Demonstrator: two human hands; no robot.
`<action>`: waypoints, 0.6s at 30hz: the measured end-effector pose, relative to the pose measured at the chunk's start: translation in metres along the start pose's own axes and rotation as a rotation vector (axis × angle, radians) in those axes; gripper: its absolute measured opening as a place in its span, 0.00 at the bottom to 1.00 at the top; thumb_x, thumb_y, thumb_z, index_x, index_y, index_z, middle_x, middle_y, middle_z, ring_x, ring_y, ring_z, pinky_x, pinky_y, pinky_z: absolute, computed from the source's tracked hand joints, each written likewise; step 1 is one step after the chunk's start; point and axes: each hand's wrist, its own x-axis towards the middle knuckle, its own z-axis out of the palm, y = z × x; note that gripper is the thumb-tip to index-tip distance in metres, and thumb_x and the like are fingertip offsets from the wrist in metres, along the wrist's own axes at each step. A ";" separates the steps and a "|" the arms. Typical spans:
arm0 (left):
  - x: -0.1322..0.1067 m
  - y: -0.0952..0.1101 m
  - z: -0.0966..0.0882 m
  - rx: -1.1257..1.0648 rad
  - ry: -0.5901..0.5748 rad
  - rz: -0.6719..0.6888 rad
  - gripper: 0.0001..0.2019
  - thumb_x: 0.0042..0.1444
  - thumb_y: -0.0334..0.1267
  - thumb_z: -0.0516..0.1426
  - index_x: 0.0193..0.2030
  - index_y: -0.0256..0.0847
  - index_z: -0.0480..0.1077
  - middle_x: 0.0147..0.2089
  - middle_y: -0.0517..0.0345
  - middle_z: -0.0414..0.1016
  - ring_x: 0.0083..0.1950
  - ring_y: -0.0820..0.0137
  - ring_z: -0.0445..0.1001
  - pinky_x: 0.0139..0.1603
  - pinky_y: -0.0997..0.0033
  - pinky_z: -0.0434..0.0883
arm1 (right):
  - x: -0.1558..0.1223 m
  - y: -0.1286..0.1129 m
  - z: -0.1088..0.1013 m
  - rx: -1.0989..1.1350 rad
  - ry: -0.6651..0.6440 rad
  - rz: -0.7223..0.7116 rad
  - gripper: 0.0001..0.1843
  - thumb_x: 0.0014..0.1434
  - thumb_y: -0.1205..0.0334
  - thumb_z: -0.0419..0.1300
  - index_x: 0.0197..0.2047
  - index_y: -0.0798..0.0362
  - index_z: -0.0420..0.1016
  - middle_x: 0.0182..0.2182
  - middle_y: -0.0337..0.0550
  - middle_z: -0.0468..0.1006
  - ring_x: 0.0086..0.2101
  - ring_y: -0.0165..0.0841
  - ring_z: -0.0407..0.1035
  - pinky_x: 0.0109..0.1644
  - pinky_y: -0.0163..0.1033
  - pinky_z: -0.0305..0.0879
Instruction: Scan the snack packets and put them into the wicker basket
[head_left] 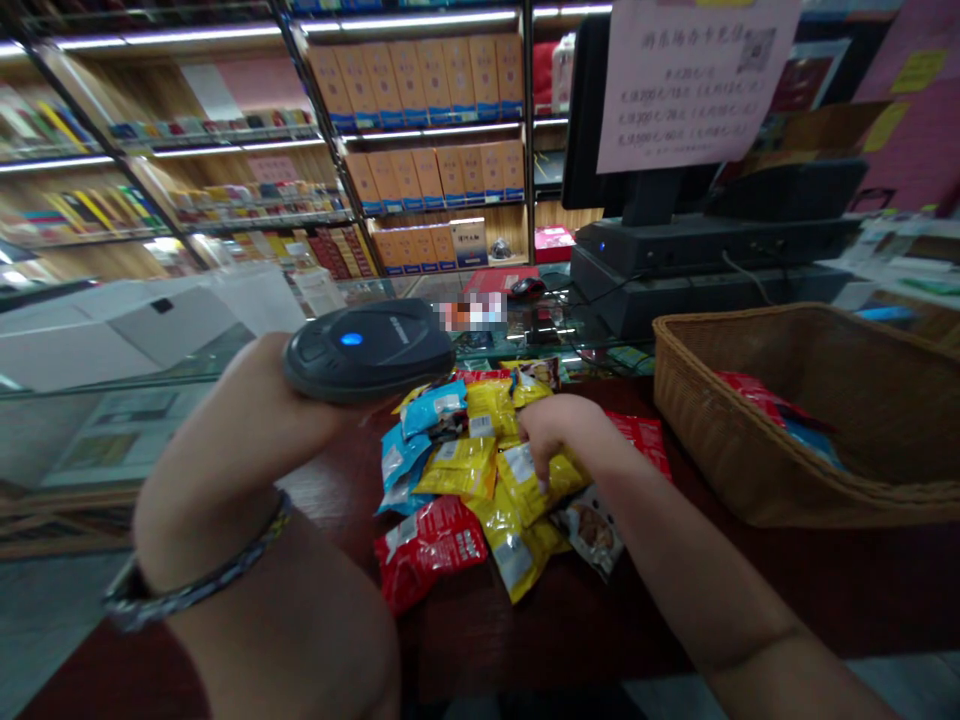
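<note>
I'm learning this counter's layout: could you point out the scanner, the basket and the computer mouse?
Scanner point(375, 350): head view, middle of its top casing.
Basket point(720, 448): head view, outer wall.
Mouse point(527, 287): head view, its top.

- A dark reddish-brown tabletop point(480, 655) carries a loose, overlapping pile of snack packets.
- Yellow packets point(457, 467) fill the pile's middle.
- 2 blue packets point(401, 465) lie at its left edge.
- 1 red packet point(433, 545) lies flat at the near left, and 1 brown-and-white packet point(596, 532) at the near right.
- Another red packet point(646, 440) shows on the right side.
- 1 wicker basket point(739, 475) stands upright on the tabletop, right of the pile.
</note>
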 end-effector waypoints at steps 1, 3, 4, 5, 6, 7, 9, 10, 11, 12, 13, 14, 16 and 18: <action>0.000 -0.001 0.000 -0.003 -0.002 0.000 0.19 0.47 0.49 0.63 0.41 0.39 0.81 0.39 0.50 0.85 0.39 0.58 0.80 0.43 0.60 0.77 | -0.001 0.005 -0.001 0.008 0.027 -0.009 0.25 0.36 0.52 0.76 0.38 0.53 0.82 0.39 0.47 0.82 0.39 0.43 0.77 0.40 0.41 0.72; 0.001 -0.002 0.000 -0.009 -0.006 -0.002 0.19 0.46 0.48 0.63 0.42 0.39 0.81 0.40 0.51 0.85 0.38 0.59 0.79 0.42 0.61 0.77 | -0.003 0.018 -0.004 0.071 0.106 -0.015 0.24 0.40 0.51 0.74 0.40 0.52 0.81 0.40 0.46 0.82 0.40 0.43 0.77 0.41 0.40 0.71; 0.001 -0.003 0.001 -0.008 0.002 0.007 0.19 0.46 0.48 0.63 0.42 0.39 0.81 0.40 0.51 0.85 0.38 0.59 0.79 0.41 0.62 0.76 | -0.004 0.025 -0.005 0.122 0.158 -0.023 0.23 0.42 0.52 0.73 0.42 0.52 0.81 0.42 0.46 0.82 0.41 0.42 0.77 0.42 0.39 0.71; 0.001 -0.003 0.001 -0.006 0.008 0.017 0.19 0.46 0.48 0.64 0.41 0.39 0.81 0.39 0.52 0.85 0.38 0.59 0.79 0.40 0.63 0.76 | -0.004 0.033 -0.006 0.179 0.211 -0.039 0.22 0.45 0.52 0.72 0.44 0.51 0.80 0.44 0.45 0.82 0.42 0.41 0.76 0.43 0.38 0.70; 0.001 -0.004 0.001 -0.005 0.009 0.020 0.19 0.46 0.48 0.64 0.41 0.39 0.81 0.39 0.52 0.85 0.38 0.59 0.79 0.40 0.63 0.76 | -0.004 0.041 -0.007 0.239 0.267 -0.055 0.21 0.49 0.53 0.70 0.45 0.51 0.79 0.46 0.45 0.81 0.44 0.41 0.76 0.44 0.37 0.70; 0.001 -0.005 0.001 -0.005 0.011 0.017 0.19 0.45 0.48 0.64 0.42 0.39 0.81 0.39 0.52 0.85 0.38 0.59 0.79 0.41 0.63 0.76 | -0.004 0.048 -0.007 0.298 0.326 -0.067 0.20 0.52 0.53 0.67 0.47 0.51 0.78 0.47 0.45 0.81 0.45 0.40 0.75 0.44 0.36 0.70; 0.001 -0.006 0.000 -0.006 0.017 -0.002 0.19 0.45 0.48 0.65 0.42 0.39 0.81 0.39 0.51 0.85 0.39 0.58 0.79 0.41 0.62 0.77 | -0.002 0.062 -0.005 0.412 0.450 -0.066 0.20 0.57 0.53 0.63 0.50 0.53 0.75 0.49 0.48 0.80 0.44 0.39 0.75 0.43 0.35 0.70; 0.001 -0.007 0.000 -0.007 0.016 -0.012 0.19 0.45 0.48 0.65 0.42 0.39 0.81 0.40 0.51 0.85 0.39 0.58 0.80 0.41 0.61 0.77 | 0.000 0.068 -0.003 0.474 0.510 -0.054 0.22 0.58 0.52 0.61 0.53 0.54 0.73 0.49 0.49 0.80 0.43 0.39 0.75 0.42 0.36 0.70; 0.000 -0.007 0.000 -0.010 0.012 -0.021 0.19 0.45 0.48 0.65 0.42 0.39 0.81 0.40 0.51 0.85 0.39 0.58 0.80 0.42 0.60 0.77 | 0.001 0.073 -0.002 0.541 0.571 -0.047 0.25 0.59 0.53 0.60 0.57 0.55 0.70 0.49 0.49 0.80 0.43 0.39 0.75 0.42 0.36 0.71; 0.000 -0.007 0.000 -0.012 0.010 -0.027 0.19 0.45 0.48 0.65 0.42 0.39 0.81 0.40 0.50 0.85 0.39 0.58 0.80 0.42 0.60 0.77 | 0.002 0.077 0.000 0.604 0.631 -0.049 0.29 0.59 0.54 0.60 0.62 0.54 0.66 0.49 0.48 0.80 0.43 0.38 0.76 0.43 0.37 0.71; 0.001 -0.006 0.000 -0.016 0.007 -0.031 0.19 0.45 0.48 0.65 0.42 0.39 0.81 0.40 0.50 0.85 0.39 0.58 0.80 0.42 0.59 0.77 | 0.003 0.080 0.001 0.663 0.686 -0.064 0.33 0.59 0.55 0.60 0.66 0.52 0.62 0.50 0.47 0.79 0.43 0.38 0.76 0.45 0.38 0.72; 0.001 -0.006 0.001 -0.022 0.002 -0.034 0.20 0.44 0.48 0.65 0.42 0.39 0.81 0.40 0.50 0.85 0.39 0.58 0.80 0.42 0.60 0.77 | 0.004 0.082 0.002 0.719 0.732 -0.087 0.37 0.59 0.56 0.60 0.70 0.49 0.57 0.51 0.45 0.79 0.44 0.37 0.76 0.47 0.39 0.72; 0.002 -0.002 0.001 -0.032 0.007 -0.029 0.20 0.44 0.48 0.65 0.42 0.39 0.81 0.40 0.51 0.85 0.39 0.59 0.79 0.42 0.61 0.77 | 0.003 0.084 0.002 0.802 0.779 -0.147 0.37 0.60 0.58 0.58 0.72 0.44 0.55 0.55 0.41 0.77 0.46 0.36 0.75 0.51 0.41 0.72; 0.002 0.000 0.001 -0.035 0.020 -0.014 0.19 0.44 0.48 0.64 0.42 0.39 0.81 0.39 0.53 0.85 0.39 0.60 0.79 0.41 0.64 0.77 | -0.001 0.085 0.001 0.862 0.764 -0.212 0.33 0.61 0.60 0.58 0.69 0.43 0.62 0.58 0.40 0.75 0.49 0.36 0.74 0.54 0.43 0.72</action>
